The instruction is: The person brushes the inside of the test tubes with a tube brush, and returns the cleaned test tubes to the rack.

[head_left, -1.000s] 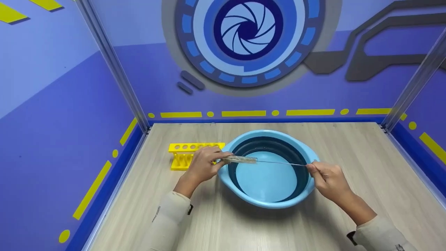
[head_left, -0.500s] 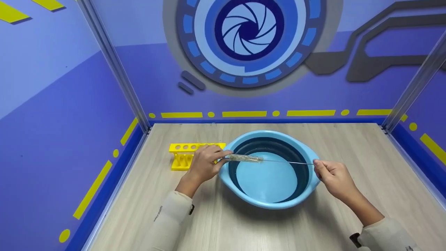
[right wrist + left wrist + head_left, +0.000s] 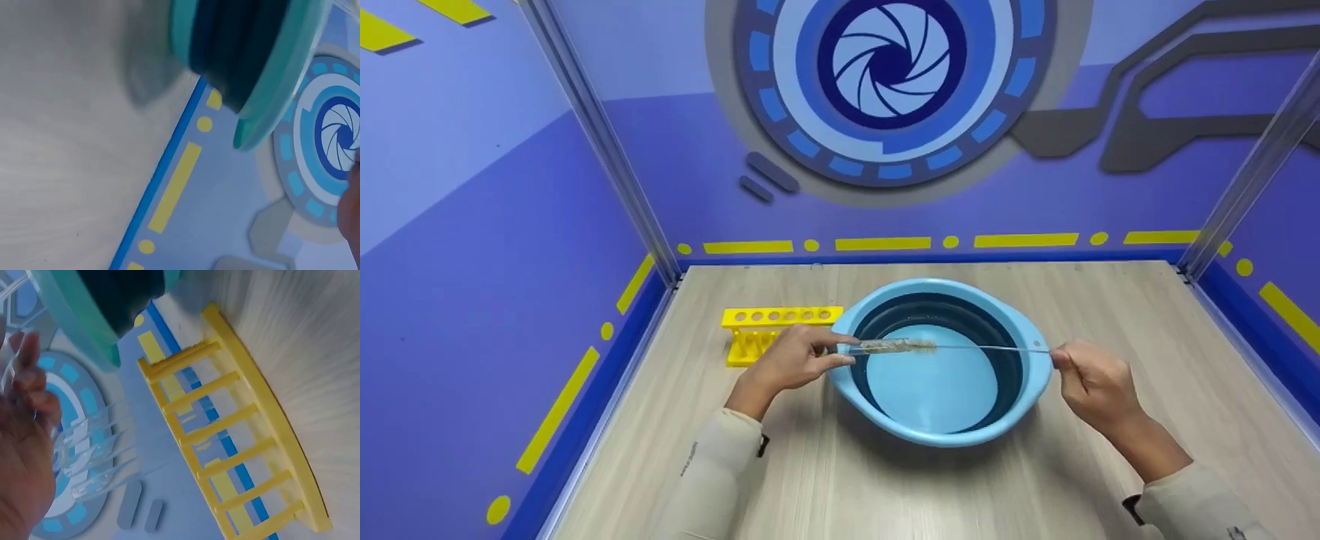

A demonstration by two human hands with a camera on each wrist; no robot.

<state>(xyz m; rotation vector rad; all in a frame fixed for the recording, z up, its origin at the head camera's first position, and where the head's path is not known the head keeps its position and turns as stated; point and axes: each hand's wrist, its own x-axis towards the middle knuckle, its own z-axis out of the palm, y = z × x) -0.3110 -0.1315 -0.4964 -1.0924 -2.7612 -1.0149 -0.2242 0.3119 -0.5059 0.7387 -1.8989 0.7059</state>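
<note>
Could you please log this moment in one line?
left grip: test tube; right grip: test-tube brush; bristles: partly inside tube; basin: beneath tube

A pale wood-grain table (image 3: 622, 450) bears a blue basin (image 3: 945, 438); beside it, a yellow rack (image 3: 757, 325).

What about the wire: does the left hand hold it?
No, the right hand grips the wire, while the left hand holds the tube.
</note>
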